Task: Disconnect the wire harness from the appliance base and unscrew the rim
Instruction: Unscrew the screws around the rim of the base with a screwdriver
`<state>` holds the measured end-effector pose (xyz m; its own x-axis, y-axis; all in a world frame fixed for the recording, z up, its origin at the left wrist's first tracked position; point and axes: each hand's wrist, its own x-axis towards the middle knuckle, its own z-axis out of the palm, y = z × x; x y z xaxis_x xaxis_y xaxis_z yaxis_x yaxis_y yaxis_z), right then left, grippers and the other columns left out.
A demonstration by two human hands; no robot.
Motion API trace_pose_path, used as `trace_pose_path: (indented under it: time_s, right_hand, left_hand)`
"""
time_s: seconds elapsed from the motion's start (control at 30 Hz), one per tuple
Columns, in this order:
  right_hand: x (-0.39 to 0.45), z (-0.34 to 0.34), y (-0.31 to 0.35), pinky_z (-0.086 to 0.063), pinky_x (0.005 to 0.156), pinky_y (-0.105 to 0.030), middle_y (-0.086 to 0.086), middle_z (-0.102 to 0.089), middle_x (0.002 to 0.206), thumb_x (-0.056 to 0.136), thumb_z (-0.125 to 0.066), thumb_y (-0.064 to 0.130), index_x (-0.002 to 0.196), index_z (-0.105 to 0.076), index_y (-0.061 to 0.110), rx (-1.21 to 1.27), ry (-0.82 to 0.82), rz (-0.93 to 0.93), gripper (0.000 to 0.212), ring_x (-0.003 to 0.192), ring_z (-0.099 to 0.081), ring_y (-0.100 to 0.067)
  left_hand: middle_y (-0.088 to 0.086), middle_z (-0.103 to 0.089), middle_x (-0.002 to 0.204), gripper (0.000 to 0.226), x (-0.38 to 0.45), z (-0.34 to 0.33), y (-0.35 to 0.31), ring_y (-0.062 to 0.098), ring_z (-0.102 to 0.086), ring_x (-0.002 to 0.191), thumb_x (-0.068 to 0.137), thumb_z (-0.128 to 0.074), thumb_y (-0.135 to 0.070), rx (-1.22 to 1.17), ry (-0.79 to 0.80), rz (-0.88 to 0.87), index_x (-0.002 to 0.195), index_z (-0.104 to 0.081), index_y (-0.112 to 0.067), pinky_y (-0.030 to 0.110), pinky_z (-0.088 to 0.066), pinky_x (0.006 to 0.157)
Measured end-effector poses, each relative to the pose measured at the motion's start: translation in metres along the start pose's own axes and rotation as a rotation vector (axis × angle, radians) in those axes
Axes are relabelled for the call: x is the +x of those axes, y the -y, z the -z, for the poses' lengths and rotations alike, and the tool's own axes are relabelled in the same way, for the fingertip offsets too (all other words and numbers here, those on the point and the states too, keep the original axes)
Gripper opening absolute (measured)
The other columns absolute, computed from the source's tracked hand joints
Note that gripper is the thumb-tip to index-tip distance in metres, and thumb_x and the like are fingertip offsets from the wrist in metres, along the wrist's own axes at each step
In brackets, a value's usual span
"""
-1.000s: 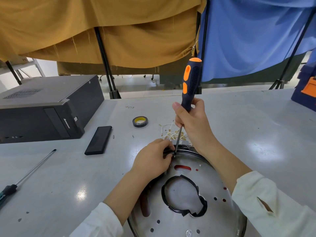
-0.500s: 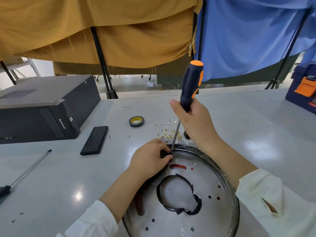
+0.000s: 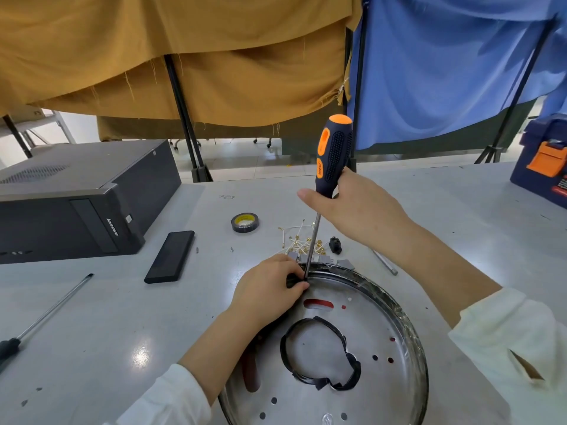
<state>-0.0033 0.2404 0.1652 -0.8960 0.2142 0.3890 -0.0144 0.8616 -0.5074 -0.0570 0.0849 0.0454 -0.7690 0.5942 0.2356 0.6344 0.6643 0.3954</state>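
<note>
Hand [image 3: 357, 207] grips orange-black screwdriver [image 3: 333, 154].

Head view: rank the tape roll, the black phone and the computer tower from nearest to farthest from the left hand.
From the left hand, which rests at the far rim of the metal base:
1. Tape roll, just beyond the hand, slightly to its left.
2. Black phone, flat on the table, further left.
3. Computer tower, at the far left of the table.
</note>
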Motion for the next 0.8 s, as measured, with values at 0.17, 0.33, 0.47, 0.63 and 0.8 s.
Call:
trace_pose_path:
  time_s: [0.17,0.33,0.47,0.63,0.8]
  right_hand:
    - [0.0046,0.0091,0.0064,-0.045,0.062,-0.031,0.008,-0.054,0.061,0.076,-0.061,0.044,0.069,-0.050,0.026,0.155,0.159,-0.036,0.022,0.061,-0.053,-0.013]
    - [0.0042,0.0040,0.0096,-0.039,0.055,-0.030,0.009,-0.040,0.045,0.076,-0.055,0.060,0.054,-0.033,0.024,0.127,0.120,-0.021,0.048,0.050,-0.045,-0.012]
    - [0.0026,0.0015,0.0085,-0.041,0.056,-0.030,0.008,-0.045,0.051,0.075,-0.061,0.049,0.058,-0.040,0.026,0.146,0.048,-0.022,0.035,0.055,-0.048,-0.014]
    - [0.0035,0.0023,0.0064,-0.038,0.056,-0.031,0.008,-0.040,0.049,0.072,-0.058,0.038,0.060,-0.040,0.024,0.193,0.088,-0.027,0.026,0.052,-0.040,-0.014]
    - [-0.0012,0.0034,0.0067,-0.032,0.051,-0.029,0.009,-0.038,0.041,0.078,-0.054,0.035,0.055,-0.033,0.023,0.150,0.034,-0.001,0.034,0.048,-0.035,-0.015]
  left_hand:
    - [-0.018,-0.056,0.108,0.016,0.0000,-0.0003,0.0001,0.003,-0.053,0.097,0.086,-0.058,-0.043,0.001,0.001,-0.005,0.096,-0.065,-0.033,0.021,-0.044,0.076]
    - [-0.018,-0.057,0.108,0.016,-0.0003,-0.0003,0.0002,0.004,-0.054,0.098,0.087,-0.057,-0.042,0.011,0.000,-0.010,0.097,-0.065,-0.033,0.023,-0.045,0.076]
    - [-0.018,-0.057,0.108,0.016,-0.0003,-0.0003,0.0000,0.004,-0.054,0.098,0.087,-0.057,-0.042,0.013,-0.002,-0.013,0.097,-0.065,-0.032,0.024,-0.046,0.077]
    - [-0.018,-0.057,0.108,0.016,-0.0001,0.0000,-0.0009,0.004,-0.054,0.097,0.088,-0.056,-0.042,0.028,-0.007,-0.019,0.097,-0.064,-0.032,0.022,-0.045,0.075]
    - [-0.016,-0.056,0.109,0.017,0.0000,0.0013,-0.0017,0.005,-0.053,0.098,0.090,-0.054,-0.041,0.052,0.006,-0.043,0.100,-0.063,-0.030,0.021,-0.043,0.074]
